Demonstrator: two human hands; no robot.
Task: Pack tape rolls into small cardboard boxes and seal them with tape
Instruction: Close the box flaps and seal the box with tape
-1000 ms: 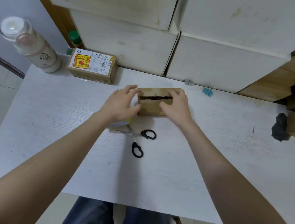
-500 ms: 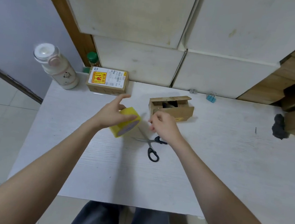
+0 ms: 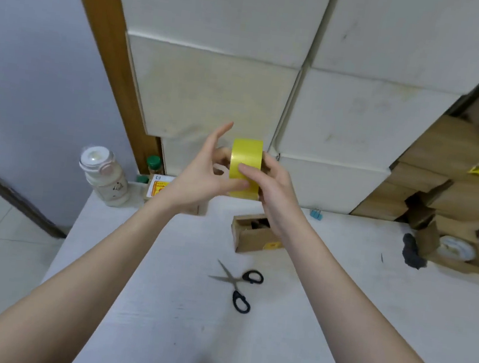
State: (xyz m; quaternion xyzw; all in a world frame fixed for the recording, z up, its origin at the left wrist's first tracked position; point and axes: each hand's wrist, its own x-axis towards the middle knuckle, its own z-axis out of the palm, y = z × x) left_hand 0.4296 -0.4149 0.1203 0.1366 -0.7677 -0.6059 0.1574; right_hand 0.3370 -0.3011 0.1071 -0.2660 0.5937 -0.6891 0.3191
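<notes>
Yellow tape roll [image 3: 245,168] is held up edge-on in the air, well above the worktop [image 3: 156,307], in front of the stacked white cartons [image 3: 360,120]. It is gripped between both hands. Left hand [image 3: 203,174]: thumb is pressed along the lower band, index finger is raised clear, the other fingers are hidden behind the roll. Right hand [image 3: 273,191]: thumb is laid across the yellow band, fingers are curled round the far side.

Step judged in hand: the loose end of the tape is being searched for, so that a strip can be drawn to seal the small cardboard box [image 3: 255,237]. No free end can be made out on the band. To do it well, the roll is best steadied by one grip while the surface is turned slowly under a thumbnail until the seam is felt; the end should then be peeled squarely, since a slanted pull is likely to split the film.

The box sits on the worktop below the right wrist, top flaps ajar, something dark inside; what it is cannot be told. Scissors [image 3: 237,286] lie open nearer the body, within reach for the cut, blades pointing left. Nothing stands between roll and box.

Further out: a labelled carton [image 3: 158,185] partly hidden behind the left wrist, a white-lidded bottle [image 3: 103,176] at the far left corner, a green-capped bottle [image 3: 153,163] behind it, a blue binder clip [image 3: 315,214] by the wall, a dark lump [image 3: 412,252] and brown boxes [image 3: 431,180] at the right.
</notes>
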